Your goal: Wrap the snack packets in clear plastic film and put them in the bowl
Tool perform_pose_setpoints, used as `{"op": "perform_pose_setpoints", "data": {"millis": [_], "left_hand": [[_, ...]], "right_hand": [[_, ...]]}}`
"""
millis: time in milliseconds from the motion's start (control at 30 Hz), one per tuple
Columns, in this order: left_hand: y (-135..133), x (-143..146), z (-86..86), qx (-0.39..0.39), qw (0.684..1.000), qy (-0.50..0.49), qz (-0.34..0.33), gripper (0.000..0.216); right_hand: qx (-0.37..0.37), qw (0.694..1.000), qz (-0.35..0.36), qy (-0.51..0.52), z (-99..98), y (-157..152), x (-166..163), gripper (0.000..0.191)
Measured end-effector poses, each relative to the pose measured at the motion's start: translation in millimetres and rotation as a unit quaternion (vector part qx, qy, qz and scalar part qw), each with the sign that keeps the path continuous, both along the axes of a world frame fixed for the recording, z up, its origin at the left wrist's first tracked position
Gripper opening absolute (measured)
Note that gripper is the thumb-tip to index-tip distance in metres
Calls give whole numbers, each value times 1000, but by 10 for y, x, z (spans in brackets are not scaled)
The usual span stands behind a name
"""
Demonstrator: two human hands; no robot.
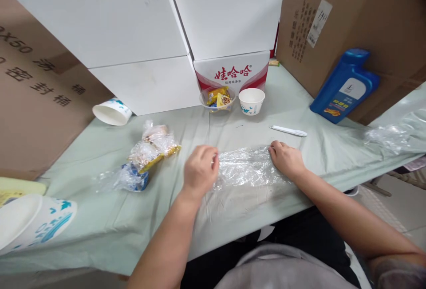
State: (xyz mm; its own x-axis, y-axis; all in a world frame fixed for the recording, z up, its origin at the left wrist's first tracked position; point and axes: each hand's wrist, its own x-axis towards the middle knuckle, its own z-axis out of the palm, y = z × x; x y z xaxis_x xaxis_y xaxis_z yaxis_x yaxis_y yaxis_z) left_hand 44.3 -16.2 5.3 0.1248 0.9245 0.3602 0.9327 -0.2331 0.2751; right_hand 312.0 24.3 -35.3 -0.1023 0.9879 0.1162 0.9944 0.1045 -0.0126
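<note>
A clear, crinkled plastic bag (248, 169) lies stretched across the cloth between my two hands. My left hand (201, 167) is closed on its left end, fingers curled in. At the upper right corner, my right hand (286, 158) pinches the film with its fingers bent. Beyond my right hand is a white pen-like tool (289, 130). Left of my left hand lie plastic-wrapped snack packs (155, 145), with a blue packet (135, 177) in clear film beside them.
At the back stand a clear bowl of snack packets (217, 106) and a paper cup (252, 103). Another paper cup (113, 111) lies tipped on its side. A large paper tub (49, 222) is at the left front. A blue bottle (344, 87) leans against a cardboard box (333, 14).
</note>
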Motion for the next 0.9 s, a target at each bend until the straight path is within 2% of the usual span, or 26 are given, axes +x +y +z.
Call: {"op": "perform_pose_setpoints", "data": {"millis": [67, 100, 167, 233, 300, 367, 433, 533, 600, 733, 833, 900], "left_hand": [[-15, 113, -80, -71, 986, 10, -149, 29], [-13, 158, -127, -113, 975, 25, -191, 41], [2, 214, -214, -189, 955, 60, -220, 69], [20, 225, -270, -231, 946, 82, -212, 83], [30, 208, -295, -243, 943, 89, -211, 85], [32, 190, -306, -240, 943, 90, -214, 86], [30, 182, -319, -233, 944, 89, -216, 87], [33, 181, -347, -221, 947, 86, -218, 87], [46, 165, -356, -220, 948, 86, -214, 89], [110, 32, -314, -243, 951, 86, -172, 95], [164, -142, -245, -257, 958, 81, -103, 93], [178, -228, -192, -233, 968, 64, -65, 87]], "right_hand": [[-4, 1000, 1, -2, 2, -3, -5, 27], [-7, 1000, 4, -1, 8, 5, 5, 27], [-15, 1000, 7, 2, 36, 44, 58, 27], [-20, 1000, -10, 8, 91, 101, 142, 28], [-4, 999, -35, 16, 164, 139, 206, 27], [37, 999, -15, 35, 219, 114, 192, 27], [67, 992, 90, 62, 222, 18, 82, 32], [28, 951, 300, 68, 112, -168, -143, 56], [-10, 937, 346, 53, 7, -240, -204, 74], [-30, 961, 272, 30, -126, -213, 46, 80], [-13, 975, 223, 15, -138, -181, 397, 80], [9, 979, 204, 16, -115, -216, 593, 84]]}}
